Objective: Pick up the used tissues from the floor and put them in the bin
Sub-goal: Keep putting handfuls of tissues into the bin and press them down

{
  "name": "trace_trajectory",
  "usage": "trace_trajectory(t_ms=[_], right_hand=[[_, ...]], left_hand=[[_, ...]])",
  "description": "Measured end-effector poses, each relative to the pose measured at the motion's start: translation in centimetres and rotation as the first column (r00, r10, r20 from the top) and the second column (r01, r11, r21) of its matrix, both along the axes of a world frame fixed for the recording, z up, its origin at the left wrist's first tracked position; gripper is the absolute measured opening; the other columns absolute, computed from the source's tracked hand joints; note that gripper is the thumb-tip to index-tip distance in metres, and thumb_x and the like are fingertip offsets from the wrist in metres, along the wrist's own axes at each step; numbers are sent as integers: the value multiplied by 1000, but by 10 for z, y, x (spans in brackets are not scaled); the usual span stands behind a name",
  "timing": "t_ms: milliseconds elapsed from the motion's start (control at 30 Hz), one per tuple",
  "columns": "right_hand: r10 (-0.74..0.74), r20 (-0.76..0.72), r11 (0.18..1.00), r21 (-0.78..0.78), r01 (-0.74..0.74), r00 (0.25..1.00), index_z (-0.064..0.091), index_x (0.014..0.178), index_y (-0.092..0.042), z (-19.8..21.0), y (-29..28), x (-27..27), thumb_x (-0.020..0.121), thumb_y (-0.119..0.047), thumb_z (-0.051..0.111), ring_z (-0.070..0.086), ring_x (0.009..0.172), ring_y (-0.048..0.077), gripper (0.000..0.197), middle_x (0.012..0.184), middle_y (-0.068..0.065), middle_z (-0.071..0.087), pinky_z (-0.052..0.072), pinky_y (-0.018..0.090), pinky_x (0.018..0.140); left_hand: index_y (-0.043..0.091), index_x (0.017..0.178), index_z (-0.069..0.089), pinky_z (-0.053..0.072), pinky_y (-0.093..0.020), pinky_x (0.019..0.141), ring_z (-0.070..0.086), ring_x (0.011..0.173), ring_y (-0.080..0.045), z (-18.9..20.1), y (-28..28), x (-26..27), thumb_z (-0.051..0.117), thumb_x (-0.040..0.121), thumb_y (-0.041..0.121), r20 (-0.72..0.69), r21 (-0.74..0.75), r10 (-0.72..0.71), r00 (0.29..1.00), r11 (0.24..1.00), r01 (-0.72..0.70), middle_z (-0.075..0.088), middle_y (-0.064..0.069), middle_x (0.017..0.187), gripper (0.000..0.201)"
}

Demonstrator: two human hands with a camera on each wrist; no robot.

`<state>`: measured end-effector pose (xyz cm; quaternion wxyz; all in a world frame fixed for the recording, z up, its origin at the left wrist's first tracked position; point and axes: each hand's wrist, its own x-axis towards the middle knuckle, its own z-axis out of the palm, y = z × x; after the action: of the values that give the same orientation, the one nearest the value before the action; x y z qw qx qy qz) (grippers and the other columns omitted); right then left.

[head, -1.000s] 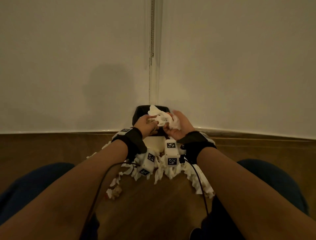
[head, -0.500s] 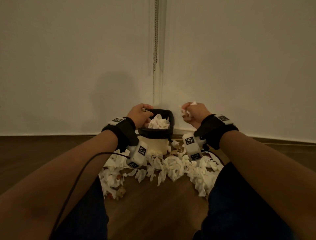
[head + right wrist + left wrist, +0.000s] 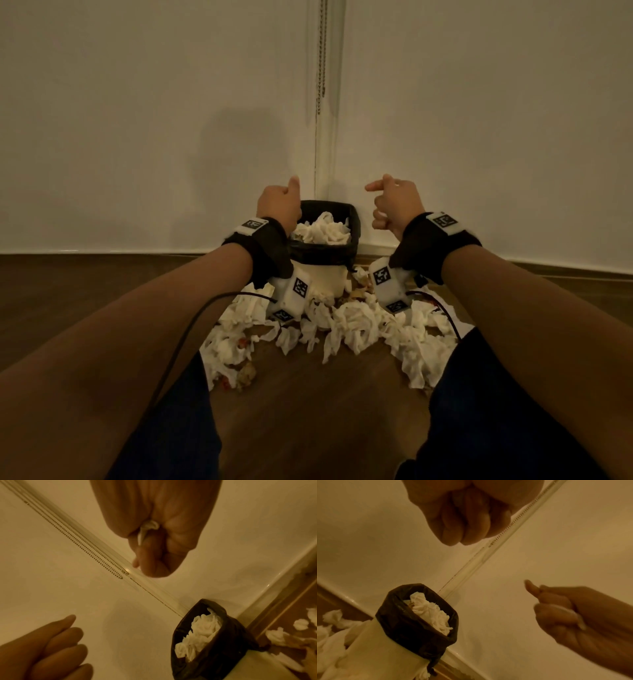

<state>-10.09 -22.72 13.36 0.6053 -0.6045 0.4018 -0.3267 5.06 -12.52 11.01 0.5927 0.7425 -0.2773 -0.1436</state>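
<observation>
Right now my right hand (image 3: 394,205), fist curled round a tissue scrap (image 3: 148,526), hangs just right of the bin (image 3: 352,228); left hand (image 3: 279,205) curled empty, nearer the rim; remaining tissues (image 3: 352,322) on the floor below.

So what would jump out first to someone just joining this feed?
The heap of crumpled tissues on the wooden floor, ringing a bin already stuffed to the brim against the wall. Above it, the left hand is a bare fist, while the right hand grips a tissue scrap.
</observation>
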Motion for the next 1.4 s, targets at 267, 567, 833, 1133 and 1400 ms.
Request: trace_trajectory(t_ms=[267,567,833,1133,1400], right_hand=[[152,-44,970,200,-140,987,55,117,-11,-21,-19,22,95,4,34,61,62,24,34,81,12,52,56,26,47],[-27,-95,989,139,40,995,54,62,-12,-53,-56,76,97,-43,34,31,30,10,51,40,-2,36,24,16,34],[142,-324,984,148,-98,935,47,128,-4,-97,-94,113,96,-13,40,56,100,28,34,122,12,50,47,26,67],[-121,-426,956,-292,-10,897,62,98,-17,-126,-105,148,79,-25,73,60,96,21,23,109,5,64,45,25,79],[74,-602,920,-266,-286,795,43,140,-10,-129,-90,167,96,-10,46,45,129,26,44,142,11,46,34,30,107]], left_hand=[[11,90,59,46,-36,69,56,71,-26,-28,-34,4,34,99,20,-41,144,-201,979,968,205,61,-11,84,27],[15,133,48,39,-36,105,45,111,-30,-72,-68,56,42,96,8,9,306,-2,1000,952,0,28,-19,135,38],[24,95,48,53,-31,63,60,70,-17,-91,-98,80,65,85,21,35,64,7,999,998,-9,59,3,80,19],[9,112,62,33,-8,87,43,85,-12,-122,-125,86,51,93,8,315,277,-77,946,961,-14,34,2,108,22],[14,135,45,42,-34,92,52,114,-32,-122,-122,89,40,95,16,269,507,-203,942,861,41,51,-18,129,41]])
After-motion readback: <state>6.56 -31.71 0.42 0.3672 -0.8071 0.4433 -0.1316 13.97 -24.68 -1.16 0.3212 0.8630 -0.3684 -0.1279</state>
